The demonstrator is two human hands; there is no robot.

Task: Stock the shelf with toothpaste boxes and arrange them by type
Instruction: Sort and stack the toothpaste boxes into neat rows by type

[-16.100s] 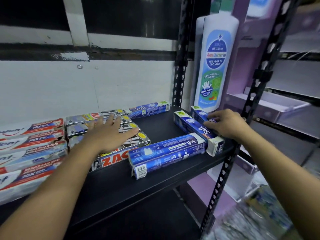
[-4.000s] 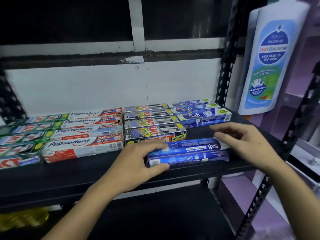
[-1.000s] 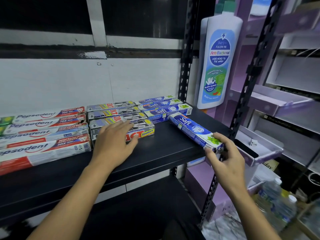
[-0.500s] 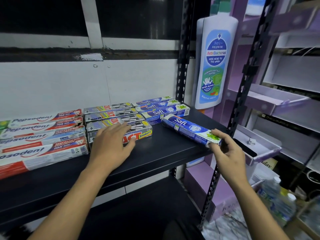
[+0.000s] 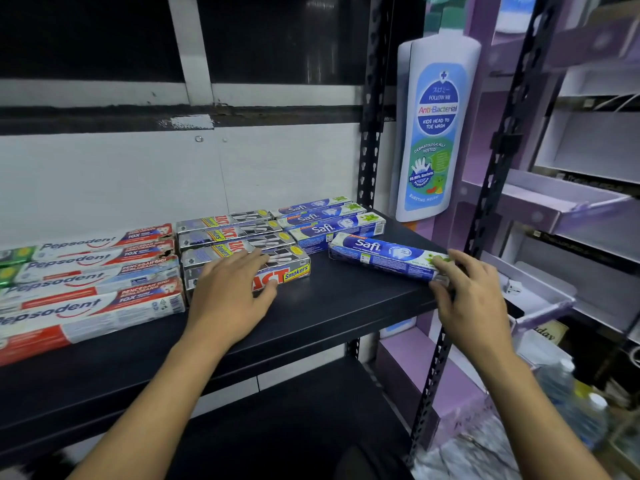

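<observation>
A black metal shelf (image 5: 346,299) crosses mid-frame. Red-and-white Pepsodent boxes (image 5: 90,306) lie flat in rows at left, silver Zact boxes (image 5: 239,237) at centre, and blue Safi boxes (image 5: 336,230) just right of them. One loose Safi box (image 5: 377,254) lies angled near the shelf's right edge.

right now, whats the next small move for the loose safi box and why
Probably pivot the loose Safi box with the right hand gripping its end until it lies flush against the Safi row; it sits angled to that row.

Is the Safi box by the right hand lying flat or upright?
Lying flat: the Safi box rests lengthwise on the shelf, logo up, right hand gripping its end.
</observation>
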